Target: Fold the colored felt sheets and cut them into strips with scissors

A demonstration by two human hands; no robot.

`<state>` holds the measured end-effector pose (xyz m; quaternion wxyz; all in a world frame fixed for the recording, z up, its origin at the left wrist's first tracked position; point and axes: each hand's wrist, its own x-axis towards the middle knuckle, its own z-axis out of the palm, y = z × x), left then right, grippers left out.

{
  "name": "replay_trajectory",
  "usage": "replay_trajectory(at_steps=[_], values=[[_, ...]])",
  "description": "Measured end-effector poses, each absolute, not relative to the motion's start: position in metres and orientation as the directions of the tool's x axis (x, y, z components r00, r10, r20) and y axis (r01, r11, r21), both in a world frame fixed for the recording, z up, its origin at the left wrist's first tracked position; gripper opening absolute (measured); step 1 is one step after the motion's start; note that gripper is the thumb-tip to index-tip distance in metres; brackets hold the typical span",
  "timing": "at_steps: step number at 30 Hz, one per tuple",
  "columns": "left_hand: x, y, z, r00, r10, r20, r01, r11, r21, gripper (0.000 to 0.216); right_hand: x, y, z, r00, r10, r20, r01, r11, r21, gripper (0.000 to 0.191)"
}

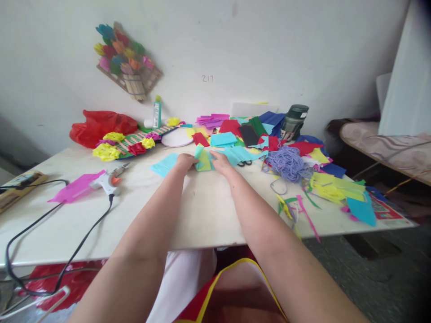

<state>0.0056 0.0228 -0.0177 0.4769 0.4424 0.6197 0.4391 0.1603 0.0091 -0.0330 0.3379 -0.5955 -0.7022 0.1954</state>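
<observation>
My left hand (186, 162) is closed on the left edge of a small folded piece of yellow-green and light-blue crepe paper (203, 161). At its opposite edge is my right hand (220, 162), its fingers pressed together against the paper. The piece rests on the white table (208, 206). A light-blue crepe sheet (164, 165) lies flat just left of my left hand. Beyond my right hand stretches a light-blue strip (240, 155), with dark-handled scissors (244, 163) partly under it. My fingertips are small and partly hidden.
A glue gun (107, 183) with a black cord lies left beside pink paper (79, 186). A paper-flower craft (131, 142) stands behind. Purple yarn (288, 163), paper scraps (332, 186) and a dark jar (294, 122) are on the right. A glue tube (157, 113) stands near the wall.
</observation>
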Motion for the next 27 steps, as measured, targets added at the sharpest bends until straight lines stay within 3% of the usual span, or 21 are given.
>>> replay_trajectory(at_steps=[4, 8, 15, 23, 27], values=[[0.012, 0.020, -0.011, -0.178, 0.962, -0.207, 0.098, 0.227, 0.969, 0.018, 0.167, -0.005, -0.015, 0.025, 0.956, 0.293, 0.811, 0.152, -0.565, 0.045], [0.015, 0.016, -0.011, -0.108, 0.980, -0.166, -0.084, 0.157, 0.984, 0.015, 0.179, -0.018, 0.006, 0.231, 0.919, 0.320, 0.883, -0.060, -0.465, 0.038], [0.014, 0.013, -0.015, 0.044, 0.992, -0.119, -0.241, 0.126, 0.962, 0.015, 0.204, -0.020, 0.017, 0.383, 0.900, 0.208, 0.880, -0.287, -0.379, 0.032], [0.015, 0.011, -0.016, -0.040, 0.996, -0.081, -0.312, 0.065, 0.948, 0.018, 0.207, -0.021, 0.012, 0.378, 0.908, 0.178, 0.875, -0.287, -0.390, 0.032], [0.016, 0.011, -0.017, -0.056, 0.996, -0.076, -0.336, 0.053, 0.940, 0.021, 0.207, -0.019, 0.008, 0.315, 0.923, 0.222, 0.892, -0.208, -0.402, 0.041]])
